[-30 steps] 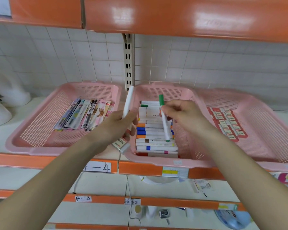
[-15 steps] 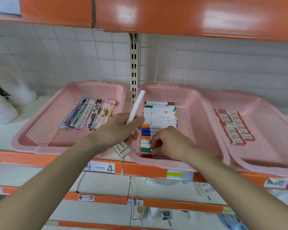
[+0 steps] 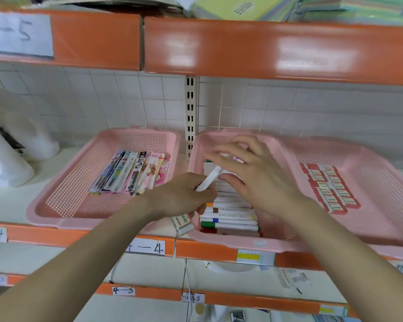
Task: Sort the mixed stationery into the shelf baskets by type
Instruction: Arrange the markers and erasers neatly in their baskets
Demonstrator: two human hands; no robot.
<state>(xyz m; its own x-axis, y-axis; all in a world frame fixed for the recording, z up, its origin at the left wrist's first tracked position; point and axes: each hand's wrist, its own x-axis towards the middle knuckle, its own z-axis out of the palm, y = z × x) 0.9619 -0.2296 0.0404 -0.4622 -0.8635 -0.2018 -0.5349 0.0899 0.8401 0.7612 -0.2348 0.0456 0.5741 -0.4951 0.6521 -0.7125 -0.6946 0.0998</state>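
Three pink mesh baskets stand side by side on the shelf. The left basket (image 3: 63, 201) holds packaged pens (image 3: 133, 174). A row of white markers (image 3: 230, 217) with coloured caps fills the middle basket (image 3: 275, 231). Red and white erasers (image 3: 328, 189) lie in the right basket (image 3: 382, 205). My left hand (image 3: 182, 196) grips a white marker (image 3: 208, 180) pointing up and to the right, along with a boxed eraser (image 3: 183, 225) below the palm. My right hand (image 3: 249, 173) hovers over the middle basket, fingers spread and blurred, its fingertips close to the white marker's upper end.
An orange shelf edge (image 3: 219, 47) hangs above, with coloured paper stacks (image 3: 289, 8) on top. White plastic jugs (image 3: 7, 145) stand at the far left. A slotted metal upright (image 3: 190, 112) runs between the left and middle baskets. Lower shelves carry labels and small items.
My right hand laid the green-capped marker in the middle basket, then rose with spread fingers toward the white marker in my left hand. The view tilted up.
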